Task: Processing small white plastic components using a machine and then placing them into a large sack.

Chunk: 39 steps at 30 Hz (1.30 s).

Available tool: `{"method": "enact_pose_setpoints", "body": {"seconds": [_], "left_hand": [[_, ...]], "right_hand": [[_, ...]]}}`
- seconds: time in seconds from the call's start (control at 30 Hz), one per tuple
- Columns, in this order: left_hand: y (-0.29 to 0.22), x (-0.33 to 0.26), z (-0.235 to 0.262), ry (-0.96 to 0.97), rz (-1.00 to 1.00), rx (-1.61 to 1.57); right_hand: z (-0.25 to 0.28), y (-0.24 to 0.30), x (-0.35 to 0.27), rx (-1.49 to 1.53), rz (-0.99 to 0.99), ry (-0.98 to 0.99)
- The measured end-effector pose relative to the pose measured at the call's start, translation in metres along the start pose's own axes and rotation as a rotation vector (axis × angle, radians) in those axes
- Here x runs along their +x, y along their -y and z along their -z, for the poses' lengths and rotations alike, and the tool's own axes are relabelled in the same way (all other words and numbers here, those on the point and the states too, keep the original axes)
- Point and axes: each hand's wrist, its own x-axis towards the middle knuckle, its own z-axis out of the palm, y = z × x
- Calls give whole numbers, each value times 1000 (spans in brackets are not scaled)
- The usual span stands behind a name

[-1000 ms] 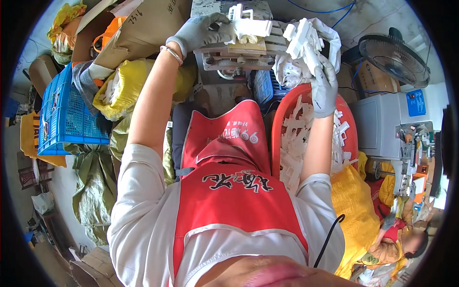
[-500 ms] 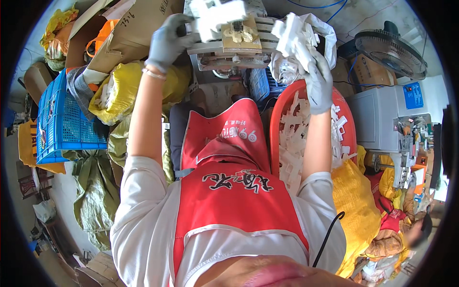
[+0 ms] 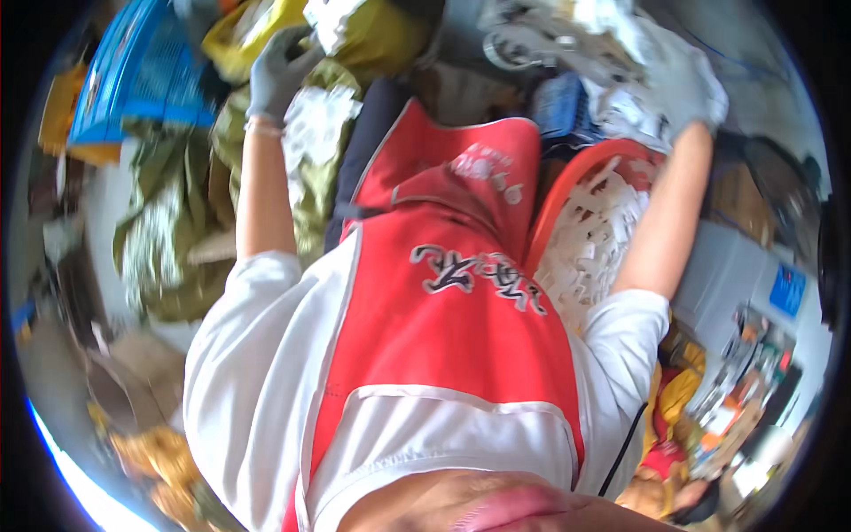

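My left hand (image 3: 279, 73), in a grey glove, is over the sacks on the left, fingers curved and apart. Just beyond its fingertips is a white plastic piece (image 3: 330, 21), which looks clear of the grip. Below and right of this hand, a blurred white lattice-like plastic piece (image 3: 316, 122) is at the green sack (image 3: 330, 78). My right hand (image 3: 684, 89), also gloved, is smeared by motion beside a white plastic bag (image 3: 620, 113). Pale plastic parts (image 3: 628, 34) show ahead of it; its grip cannot be made out.
A red tub (image 3: 560, 206) of white plastic pieces stands by my right thigh. A blue crate (image 3: 146, 75) is at the far left, a yellow sack (image 3: 383, 40) ahead. A smaller blue basket (image 3: 560, 106) sits below the blurred machine. A grey cabinet (image 3: 722, 275) stands right.
The view has swung, shifting the sacks and crate upward. My left hand has left the machine for the sacks, and the white piece has parted from it. My right hand now appears blurred.
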Motion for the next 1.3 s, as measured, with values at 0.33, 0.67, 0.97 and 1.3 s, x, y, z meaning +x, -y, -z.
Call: {"method": "enact_pose_setpoints", "body": {"seconds": [0.33, 0.67, 0.97, 1.3], "left_hand": [[112, -130, 68, 140, 319, 318], [100, -88, -70, 341, -51, 435], [206, -27, -145, 972, 30, 822], [67, 17, -87, 272, -20, 71]], "right_hand": [[-35, 45, -132, 524, -436, -196], [-85, 114, -225, 740, -693, 72], [-76, 97, -309, 524, -866, 136], [-89, 90, -392, 490, -1242, 276]]}}
